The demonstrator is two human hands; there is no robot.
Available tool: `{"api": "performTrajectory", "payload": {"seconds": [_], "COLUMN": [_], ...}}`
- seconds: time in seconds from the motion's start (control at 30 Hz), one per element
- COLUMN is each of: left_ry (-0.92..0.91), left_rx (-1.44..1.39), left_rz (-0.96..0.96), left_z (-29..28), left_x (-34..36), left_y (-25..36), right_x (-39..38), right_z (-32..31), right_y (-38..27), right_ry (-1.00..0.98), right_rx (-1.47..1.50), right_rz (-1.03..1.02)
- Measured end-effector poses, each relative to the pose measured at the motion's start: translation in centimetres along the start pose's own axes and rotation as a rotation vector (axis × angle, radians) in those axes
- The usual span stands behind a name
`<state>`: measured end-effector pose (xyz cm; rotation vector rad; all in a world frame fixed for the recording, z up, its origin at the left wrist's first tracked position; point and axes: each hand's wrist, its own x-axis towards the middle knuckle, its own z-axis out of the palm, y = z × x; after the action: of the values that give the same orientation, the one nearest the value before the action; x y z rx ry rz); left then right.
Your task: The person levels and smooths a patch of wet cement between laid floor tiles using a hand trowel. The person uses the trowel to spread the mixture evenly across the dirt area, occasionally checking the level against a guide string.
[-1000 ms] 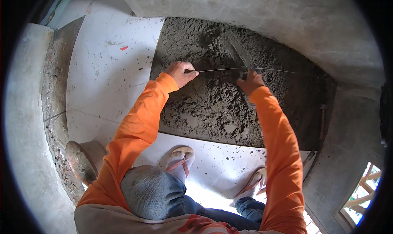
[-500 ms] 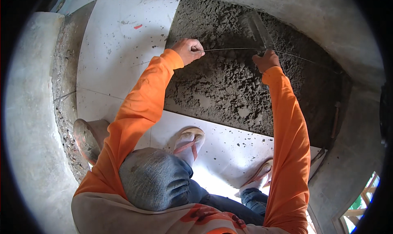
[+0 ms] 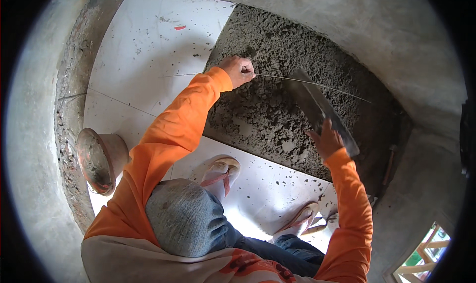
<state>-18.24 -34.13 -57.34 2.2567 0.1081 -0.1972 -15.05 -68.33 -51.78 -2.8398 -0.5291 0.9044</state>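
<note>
Nearest, sandalled feet [image 3: 218, 176] are set on white tiles [image 3: 258, 184]; beyond them a flat trowel [image 3: 321, 107] is grasped by the right hand [image 3: 327, 140], its blade slanted over rough grey mortar [image 3: 267, 117]. Farther out, a thin string [image 3: 342, 92] is pinched by the left hand [image 3: 239, 72] and stretched rightward above the mortar, which is bounded at the far side by a concrete wall [image 3: 347, 20].

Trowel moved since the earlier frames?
Yes. The trowel has come toward the person, away from the far wall and closer to the near white tiles.
</note>
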Motion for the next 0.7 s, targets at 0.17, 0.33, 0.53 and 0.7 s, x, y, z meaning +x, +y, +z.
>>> {"api": "performTrajectory", "payload": {"seconds": [0.17, 0.33, 0.53, 0.7], "left_ry": [0.108, 0.201, 0.186, 0.336], "left_rx": [0.057, 0.220, 0.477, 0.523], "left_rz": [-0.044, -0.022, -0.106, -0.074], "left_z": [2.9, 6.1, 4.8, 1.4], "left_x": [-0.3, -0.9, -4.1, -9.4], "left_y": [-1.7, -5.1, -4.9, -7.6], "right_x": [-5.0, -7.6, 6.4, 14.4], "right_z": [3.1, 3.2, -5.4, -3.8], "right_y": [9.4, 12.6, 0.9, -5.5], "right_ry": [0.103, 0.354, 0.217, 0.317], "right_rx": [0.039, -0.071, -0.116, -0.143], "right_rz": [0.291, 0.202, 0.116, -0.025]}}
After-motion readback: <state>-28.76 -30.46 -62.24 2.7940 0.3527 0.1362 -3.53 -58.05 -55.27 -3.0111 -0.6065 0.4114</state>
